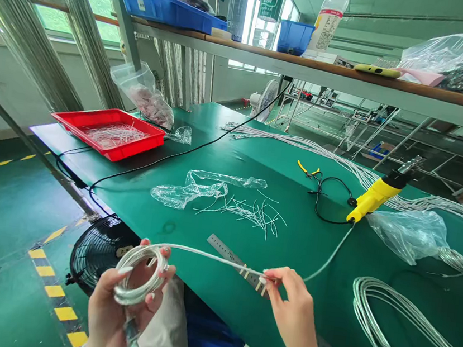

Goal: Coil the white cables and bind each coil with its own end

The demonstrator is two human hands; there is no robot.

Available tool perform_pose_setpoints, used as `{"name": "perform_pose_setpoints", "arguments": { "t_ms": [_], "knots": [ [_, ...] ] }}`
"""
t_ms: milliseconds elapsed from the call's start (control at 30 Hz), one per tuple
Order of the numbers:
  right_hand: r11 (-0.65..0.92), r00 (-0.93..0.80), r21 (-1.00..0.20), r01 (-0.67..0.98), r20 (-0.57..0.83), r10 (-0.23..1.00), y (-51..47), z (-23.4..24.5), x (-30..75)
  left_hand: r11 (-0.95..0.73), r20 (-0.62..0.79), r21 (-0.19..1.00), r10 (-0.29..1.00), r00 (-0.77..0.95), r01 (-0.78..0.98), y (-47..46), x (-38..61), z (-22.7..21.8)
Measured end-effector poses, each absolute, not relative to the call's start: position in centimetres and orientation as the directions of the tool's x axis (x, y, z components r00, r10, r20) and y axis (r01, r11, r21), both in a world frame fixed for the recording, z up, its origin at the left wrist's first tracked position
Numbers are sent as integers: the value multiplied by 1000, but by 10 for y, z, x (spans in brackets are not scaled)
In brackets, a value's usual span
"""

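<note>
My left hand [108, 305] is wrapped round a coil of clear-sheathed silvery cable [134, 296], held above the table's front edge. A single length of this cable runs from the top of the coil to my right hand [293, 308], whose thumb and fingertips pinch it. Beneath that stretch lies a steel ruler [222, 245] with pale strips across it. Part of the ruler is hidden by my right hand. A pale cord [333, 253] leads from behind my right hand up to a yellow heat gun [374, 199]; whether it joins the held cable, I cannot tell.
Loose white ties [255, 216] and crumpled plastic film [174, 194] lie mid-table. A red tray [132, 153] stands at left, yellow-handled cutters [307, 171] farther back. At right are a larger cable coil [367, 303] and a plastic bag [413, 235]. A black fan [95, 252] stands below left.
</note>
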State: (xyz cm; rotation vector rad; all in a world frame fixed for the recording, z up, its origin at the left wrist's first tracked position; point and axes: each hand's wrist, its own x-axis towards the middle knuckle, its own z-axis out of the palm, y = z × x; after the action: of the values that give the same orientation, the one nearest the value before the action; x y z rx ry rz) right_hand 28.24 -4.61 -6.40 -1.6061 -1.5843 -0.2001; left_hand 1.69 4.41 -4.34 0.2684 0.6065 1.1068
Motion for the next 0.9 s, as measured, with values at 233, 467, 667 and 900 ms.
{"name": "perform_pose_setpoints", "arguments": {
  "t_ms": [233, 467, 667, 900],
  "knots": [
    [466, -246, -139, 874, 700, 671, -65, -21, 263, 376, -349, 896, 925, 150, -235, 38, 45, -37],
    [528, -3, -489, 694, 732, 682, -54, -8, 232, 409, -299, 908, 782, 548, -88, 20, 64, -41],
    [383, 322, -762, 522, 592, 739, -50, -18, 222, 452, -214, 872, 695, 686, -187, 21, 66, -61],
    [234, 502, -796, 558, 549, 668, -33, -40, 196, 508, -269, 834, 715, 645, -215, 6, 80, -56]
  ]
}}
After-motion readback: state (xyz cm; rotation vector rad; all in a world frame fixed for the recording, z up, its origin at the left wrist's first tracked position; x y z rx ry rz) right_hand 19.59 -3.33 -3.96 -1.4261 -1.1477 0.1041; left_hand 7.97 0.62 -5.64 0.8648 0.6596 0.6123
